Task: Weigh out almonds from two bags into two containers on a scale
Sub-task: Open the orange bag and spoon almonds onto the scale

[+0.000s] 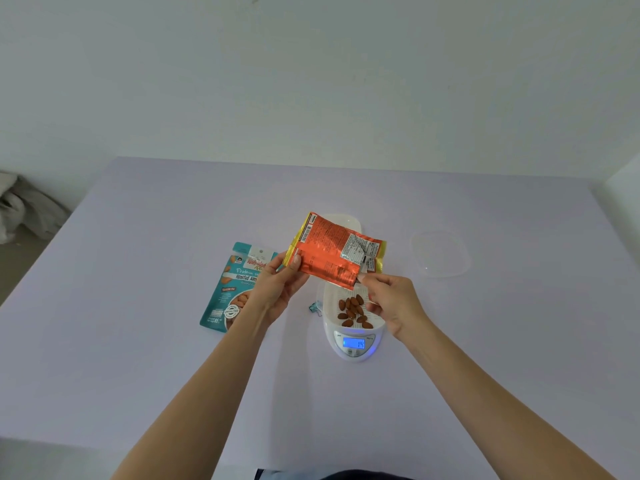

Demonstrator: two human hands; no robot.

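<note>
An orange foil almond bag (329,251) hangs tilted above the white scale (353,341). My left hand (280,285) grips its left edge, thumb on the front. My right hand (391,299) pinches its lower right corner. On the scale stands a clear container (329,299) holding several brown almonds (353,311). The lit blue display (354,343) reads 14. A teal almond bag (228,289) lies flat on the table to the left, partly hidden by my left hand. A second, empty clear container (440,252) sits to the right of the scale.
A small blue clip (314,307) lies beside the scale's left side. A white object (349,221) shows behind the orange bag. The lilac table (138,341) ends at a white wall; crumpled cloth (20,206) lies off its left edge.
</note>
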